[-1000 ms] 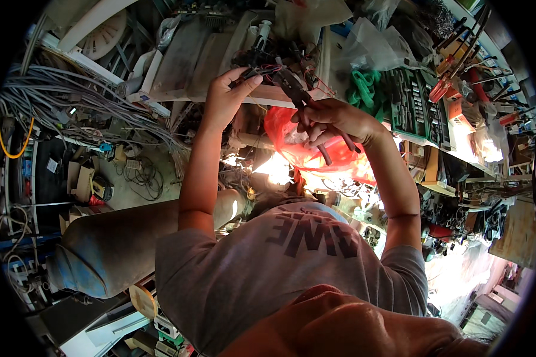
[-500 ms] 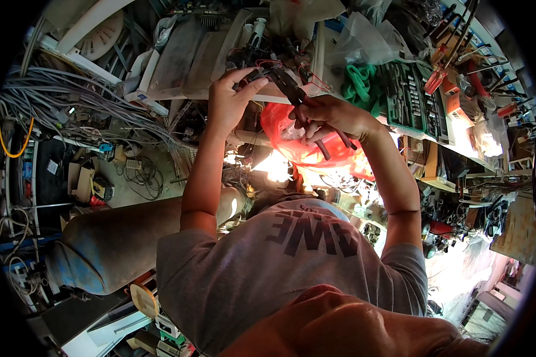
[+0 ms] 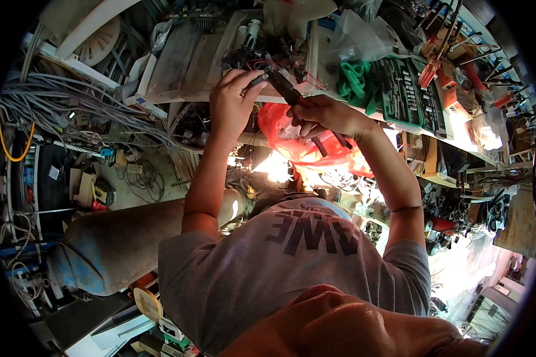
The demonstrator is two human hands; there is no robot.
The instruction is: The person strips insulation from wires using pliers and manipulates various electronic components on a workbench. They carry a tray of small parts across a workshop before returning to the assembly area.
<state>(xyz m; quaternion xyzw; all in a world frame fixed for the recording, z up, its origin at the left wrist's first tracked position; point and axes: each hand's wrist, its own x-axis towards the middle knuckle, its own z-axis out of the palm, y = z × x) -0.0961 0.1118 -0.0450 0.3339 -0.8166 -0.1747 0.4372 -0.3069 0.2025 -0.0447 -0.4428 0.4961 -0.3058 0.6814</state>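
Observation:
Over the front edge of the workbench, my left hand [image 3: 229,107] is raised, thumb and fingers pinching a small dark piece [image 3: 258,80]; its exact kind is too small to make out. My right hand [image 3: 333,115] is wrapped around the handles of a pair of pliers [image 3: 284,87]. The jaws point up and left, close to the small piece, with a narrow gap between them. Whether the jaws grip anything cannot be told. Thin red wires [image 3: 259,63] lie on the bench just behind my fingers.
Below my hands hangs a red plastic bag [image 3: 274,128]. A green socket set case [image 3: 408,95] and a green cloth [image 3: 357,80] lie on the bench to the right. Grey cables [image 3: 53,101] crowd the left; a large gas cylinder [image 3: 137,241] lies at lower left.
The jaws of the pliers and the small piece in my left hand have come slightly apart. Both hands have shifted only a little.

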